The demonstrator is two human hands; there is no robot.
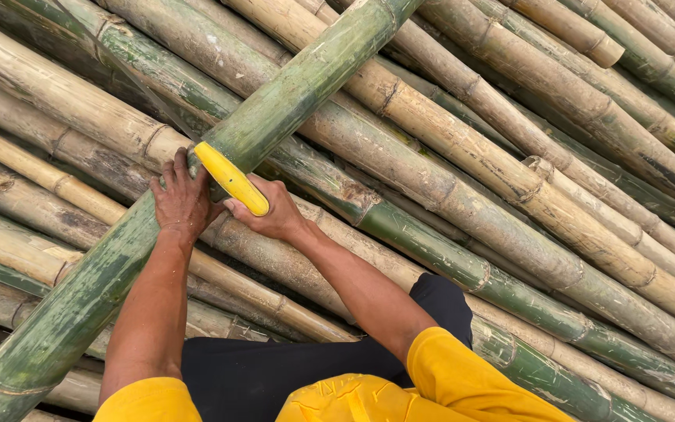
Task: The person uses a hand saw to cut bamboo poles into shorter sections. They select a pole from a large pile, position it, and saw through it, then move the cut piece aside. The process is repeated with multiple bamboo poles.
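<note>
The left hand (181,202) lies fingers spread on the green pole (220,168), which rests diagonally across the bamboo stack (509,180), while the right hand (271,211) clamps the yellow handle (232,178); the pole looks stiff, heavy, smooth-skinned, best gripped near a node.

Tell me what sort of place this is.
Probably a bamboo yard or stockpile, likely outdoors. Long cut bamboo poles lie stacked across the whole view, and the left hand steadies a green bamboo pole while the right hand holds a yellow-handled tool.
</note>
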